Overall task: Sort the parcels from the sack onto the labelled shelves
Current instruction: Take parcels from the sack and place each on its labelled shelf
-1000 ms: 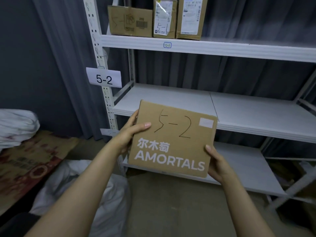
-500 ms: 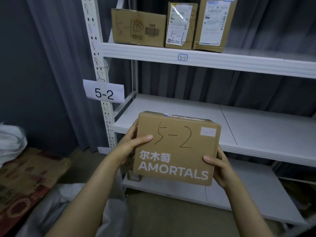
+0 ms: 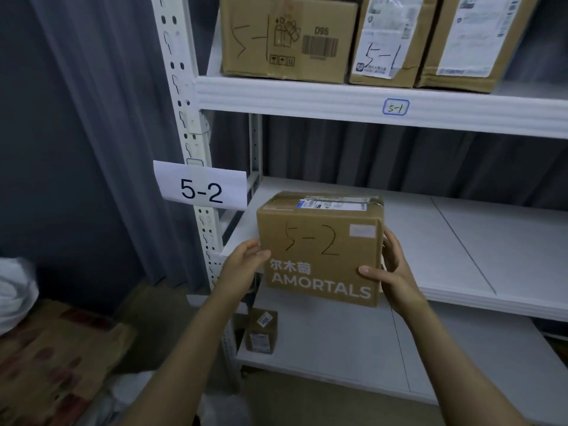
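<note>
Brown cardboard fills the middle of the frame: a cardboard parcel (image 3: 319,250) with "5-2" handwritten above the printed word AMORTALS, held upright with its front face to the camera. The left hand (image 3: 246,259) grips its left edge, thumb on the front face and fingers along the side. The right hand (image 3: 390,272) grips the right edge the same way, thumb on the front and fingers curled behind the corner. The parcel sits at the front left corner of the middle shelf (image 3: 461,241), its lower edge overlapping the shelf's front lip. Whether it rests on the board or is carried just over it cannot be told.

To the right of the parcel the white shelf board lies bare as far as the frame's right edge, and there is open height up to the underside of the upper shelf (image 3: 307,93). Just left of the parcel stands the perforated front upright (image 3: 184,118), which carries a 5-2 paper label (image 3: 201,187).

The upper shelf bears a 5-1 sticker (image 3: 396,107) on its front edge and holds a wide carton (image 3: 289,38), a narrow carton (image 3: 384,38) and a waybill carton (image 3: 470,38), side by side near the lip. On the bottom shelf (image 3: 368,348), at lower centre, a small box (image 3: 261,332) stands near the left end.
</note>
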